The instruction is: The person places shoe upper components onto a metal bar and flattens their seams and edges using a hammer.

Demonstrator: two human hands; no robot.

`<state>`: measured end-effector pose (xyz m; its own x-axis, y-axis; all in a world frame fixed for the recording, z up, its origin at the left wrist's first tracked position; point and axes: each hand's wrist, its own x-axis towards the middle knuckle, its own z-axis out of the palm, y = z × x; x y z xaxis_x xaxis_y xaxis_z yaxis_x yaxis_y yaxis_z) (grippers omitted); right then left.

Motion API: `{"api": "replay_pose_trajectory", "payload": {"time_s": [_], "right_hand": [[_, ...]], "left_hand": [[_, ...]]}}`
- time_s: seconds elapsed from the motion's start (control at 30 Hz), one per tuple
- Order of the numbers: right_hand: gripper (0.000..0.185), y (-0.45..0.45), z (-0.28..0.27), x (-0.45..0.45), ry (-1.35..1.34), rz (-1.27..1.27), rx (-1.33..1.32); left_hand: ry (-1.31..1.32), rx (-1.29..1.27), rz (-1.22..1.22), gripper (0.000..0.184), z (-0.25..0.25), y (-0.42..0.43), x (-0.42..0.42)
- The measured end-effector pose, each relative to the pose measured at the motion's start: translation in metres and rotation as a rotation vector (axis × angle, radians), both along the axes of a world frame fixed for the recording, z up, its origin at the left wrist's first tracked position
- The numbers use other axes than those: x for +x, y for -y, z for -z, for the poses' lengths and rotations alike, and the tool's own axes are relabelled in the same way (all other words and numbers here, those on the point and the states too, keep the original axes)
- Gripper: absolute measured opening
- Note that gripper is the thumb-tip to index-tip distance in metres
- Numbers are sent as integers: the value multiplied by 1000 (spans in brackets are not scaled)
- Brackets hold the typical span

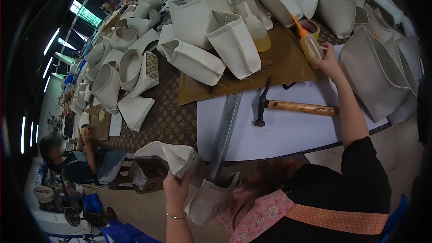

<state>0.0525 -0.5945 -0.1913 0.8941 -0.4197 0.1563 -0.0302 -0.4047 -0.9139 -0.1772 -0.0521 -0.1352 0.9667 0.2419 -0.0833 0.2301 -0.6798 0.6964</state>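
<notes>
My left hand (177,189) is closed on a white leather-like bag piece (168,154) at the table's front edge, thumb on its face. Just below, another pale bag piece (211,201) with handwritten digits rests by my lap, near the end of a metal bar (225,130). Out to the right, my right hand (330,61) grips a squeeze bottle (311,47) with an orange pointed nozzle, its fingers wrapped round the lower body. The bottle is tilted, tip up and to the left. Left of my right forearm lies a hammer (299,107) with a wooden handle.
Stitched white bag pieces (234,45) are heaped along the back and left. A second bottle (256,31) of yellowish liquid stands on a brown sheet (252,83), near a tape roll (310,28). Large grey bags (378,69) stand right. A co-worker (74,162) sits at left.
</notes>
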Motion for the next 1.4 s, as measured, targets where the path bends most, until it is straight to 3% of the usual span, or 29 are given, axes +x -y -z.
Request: {"api": "replay_pose_trajectory", "payload": {"time_s": [0.1, 0.17, 0.23, 0.33, 0.43, 0.5, 0.57, 0.6, 0.63, 0.7, 0.77, 0.9, 0.97, 1.0, 1.07, 1.13, 1.2, 1.27, 1.4], "right_hand": [[81, 10, -3, -7, -50, -61, -42], [85, 17, 1, -9, -147, -42, -168], [82, 10, -5, -13, -72, -31, -108], [77, 10, -5, -9, 46, -22, -13], [75, 16, 16, 6, 133, 18, 5], [75, 17, 28, 10, 170, 56, -11], [80, 15, 27, 12, 89, 90, -84], [80, 14, 24, 11, 92, 92, -87], [82, 11, 23, 8, 93, 106, -152], [84, 11, 26, 6, 87, 121, -215], [93, 14, 31, 9, 60, 126, -274], [102, 18, 32, 12, 57, 44, -357], [100, 7, 22, -3, 184, 222, -496], [100, 1, 14, -9, 189, 189, -500], [87, -16, -6, -25, 418, 222, -597], [79, -55, -33, -49, 488, 84, -571], [70, -97, -45, -74, 541, -57, -531], [61, -135, -47, -97, 522, -371, -488], [47, -196, -42, -135, 423, -688, -328]], "left_hand": [[56, 20, -114, 28, -15, -23, -7], [284, -142, -187, 23, -35, -34, -7], [586, -50, -219, 18, -60, -31, -1], [680, 100, -194, 18, -103, -25, 11], [725, 234, -61, 31, -95, -36, 58], [548, 365, -5, 52, -99, -5, 89], [598, 465, 176, 69, -66, -14, 106], [435, 363, 150, 72, -65, -7, 99], [436, 362, 152, 72, -67, -3, 86], [243, 374, 389, 68, -75, -2, 50], [49, 296, 396, 62, -83, -2, 1], [-10, 43, 166, 55, -60, -11, -105], [-7, -55, 33, 57, -38, -13, -153], [34, -103, -51, 52, -21, -12, -170], [66, -158, -187, 46, 12, -6, -194], [278, -136, -265, 32, 33, 8, -197], [253, -177, -345, 23, 33, 15, -192], [380, -281, -376, 18, 37, 17, -185], [312, -133, -401, 16, 25, 10, -172]]}}
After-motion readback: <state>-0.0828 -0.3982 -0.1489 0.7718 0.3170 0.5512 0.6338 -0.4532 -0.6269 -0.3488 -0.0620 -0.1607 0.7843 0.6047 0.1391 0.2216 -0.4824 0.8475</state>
